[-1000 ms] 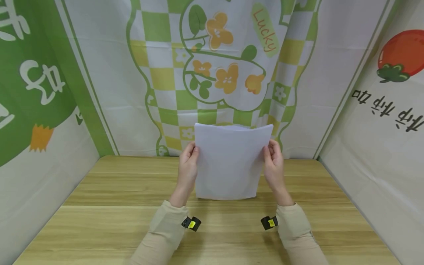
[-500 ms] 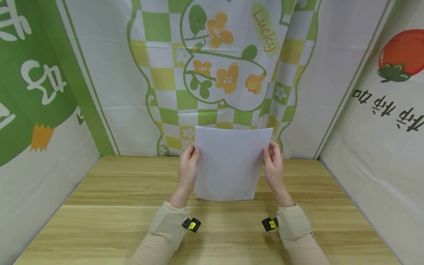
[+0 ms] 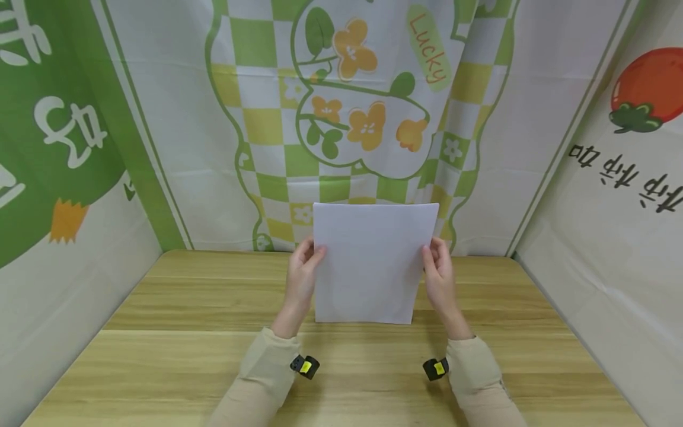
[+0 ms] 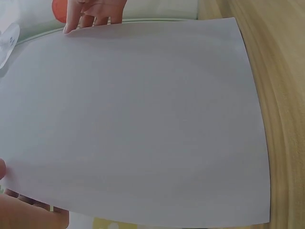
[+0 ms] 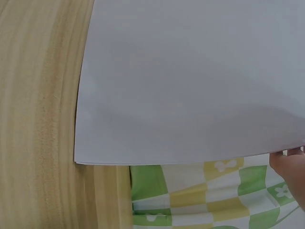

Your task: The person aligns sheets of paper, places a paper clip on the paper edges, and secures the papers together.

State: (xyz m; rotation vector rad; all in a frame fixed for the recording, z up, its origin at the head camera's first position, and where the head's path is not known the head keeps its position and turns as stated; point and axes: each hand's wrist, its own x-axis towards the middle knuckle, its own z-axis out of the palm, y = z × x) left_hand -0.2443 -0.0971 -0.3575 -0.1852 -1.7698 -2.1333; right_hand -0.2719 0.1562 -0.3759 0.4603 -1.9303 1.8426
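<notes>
A stack of white paper stands nearly upright over the middle of the table, its blank face toward me. My left hand pinches its left edge, thumb on the front and fingers behind. On the opposite edge my right hand grips the same way. In the left wrist view the paper fills most of the picture, bowed a little. Thin layered sheet edges show along the paper's border in the right wrist view. The stack's lower edge is right at the tabletop.
The wooden table spreads out around the hands. Behind it hangs a green and white checked curtain; printed cloth walls stand at left and right. Both sleeved wrists carry small black cameras with yellow marks, the left camera and the right camera.
The paper's top edge, uneven with sheets apart one second ago, now lies straight and even. Both hands have slid slightly down the side edges.
</notes>
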